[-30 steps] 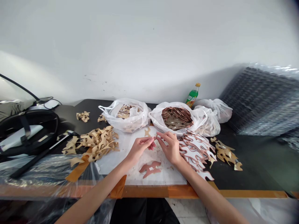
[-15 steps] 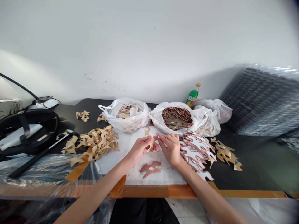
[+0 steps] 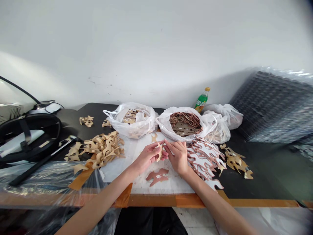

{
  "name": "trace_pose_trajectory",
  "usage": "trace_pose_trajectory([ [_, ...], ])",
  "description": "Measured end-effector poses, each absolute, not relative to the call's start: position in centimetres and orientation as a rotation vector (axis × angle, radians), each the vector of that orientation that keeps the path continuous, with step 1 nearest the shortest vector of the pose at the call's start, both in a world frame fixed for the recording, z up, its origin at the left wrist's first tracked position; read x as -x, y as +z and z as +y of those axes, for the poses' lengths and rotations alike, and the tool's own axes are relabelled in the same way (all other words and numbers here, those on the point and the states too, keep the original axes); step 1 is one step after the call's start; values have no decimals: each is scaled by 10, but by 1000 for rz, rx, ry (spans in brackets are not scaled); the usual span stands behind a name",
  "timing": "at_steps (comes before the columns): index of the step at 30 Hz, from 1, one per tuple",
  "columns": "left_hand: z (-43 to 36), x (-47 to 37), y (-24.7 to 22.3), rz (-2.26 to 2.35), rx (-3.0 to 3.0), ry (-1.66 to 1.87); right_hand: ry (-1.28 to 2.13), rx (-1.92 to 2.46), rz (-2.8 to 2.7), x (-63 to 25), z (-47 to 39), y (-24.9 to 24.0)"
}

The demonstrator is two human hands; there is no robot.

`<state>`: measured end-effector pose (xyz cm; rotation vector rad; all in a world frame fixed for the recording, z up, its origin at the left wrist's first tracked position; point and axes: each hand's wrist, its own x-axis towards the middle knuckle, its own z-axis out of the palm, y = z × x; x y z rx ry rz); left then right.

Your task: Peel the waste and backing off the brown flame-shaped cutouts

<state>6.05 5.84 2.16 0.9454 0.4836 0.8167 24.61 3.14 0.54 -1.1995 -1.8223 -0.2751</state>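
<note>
My left hand [image 3: 148, 157] is closed on a small tan cut-out piece [image 3: 159, 152] with curved edges, held over the white sheet [image 3: 139, 186]. Close beside it, my right hand [image 3: 179, 156] has its thumb and forefinger pinched at the piece's upper end; its fingers partly hide what they grip. Below the hands, a reddish-brown wavy cut-out [image 3: 157, 177] with a small white mark lies flat on the sheet. A heap of white-faced, reddish-edged cut-outs [image 3: 204, 160] sits right of my right hand. Left of the sheet is a pile of tan cut-outs [image 3: 105, 148].
Two open plastic bags, one with tan pieces [image 3: 132, 117] and one with brown pieces [image 3: 184, 125], stand behind. A green bottle [image 3: 201, 99], tied bags [image 3: 222, 120] and a wrapped dark stack [image 3: 274, 104] are at right. A black-handled tool [image 3: 41, 163] lies left.
The tan piece has turned in my fingers and now stands more upright. Both hands stay in nearly the same place over the sheet.
</note>
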Motion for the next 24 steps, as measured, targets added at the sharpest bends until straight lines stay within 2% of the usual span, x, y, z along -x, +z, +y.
trace_pose_trajectory([
  [15, 59, -61, 20, 490, -945, 869, -155, 1129, -1833, -242, 28, 3],
  [24, 57, -60, 21, 609, -1139, 893, 181, 1140, -1577, -240, 26, 15],
])
